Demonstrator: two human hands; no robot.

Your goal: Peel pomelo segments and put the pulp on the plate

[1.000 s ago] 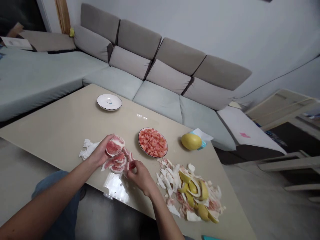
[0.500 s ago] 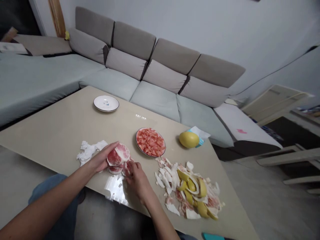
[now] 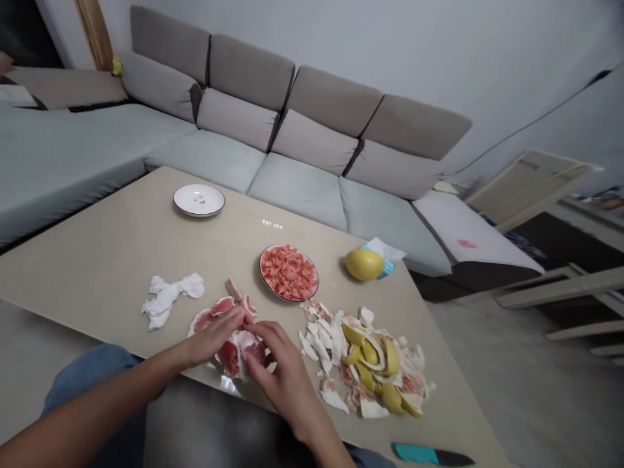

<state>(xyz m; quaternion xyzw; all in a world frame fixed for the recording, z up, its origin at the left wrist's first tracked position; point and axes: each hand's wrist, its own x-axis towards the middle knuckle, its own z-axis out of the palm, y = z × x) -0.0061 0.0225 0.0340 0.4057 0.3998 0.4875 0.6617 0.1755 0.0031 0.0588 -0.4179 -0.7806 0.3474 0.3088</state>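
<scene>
Left hand (image 3: 212, 342) and right hand (image 3: 281, 367) meet over a peeled pomelo segment (image 3: 238, 354), which rests on the counter (image 3: 97, 273) directly under both sets of fingers, close to the near edge. Left fingers (image 3: 229, 322) lie together across its top; right fingers (image 3: 258, 338) curl together against its other side. The two clamp it between them, apparently to steady the soft flesh. Torn pink membrane (image 3: 209, 313) lies just beyond the left fingers, with crumpled tissue (image 3: 166, 300) farther left. Ahead of the fingers sits a plate of pomelo pulp (image 3: 260, 273), and beyond and right of it a whole yellow pomelo (image 3: 364, 264). A heap of rind and white pith (image 3: 361, 364) crowds the right fingers, leaving little room there. A teal-handled knife (image 3: 414, 453) lies past the heap, near the counter's edge. Open counter stretches ahead and left of the fingers, toward a small white plate (image 3: 199, 193).
</scene>
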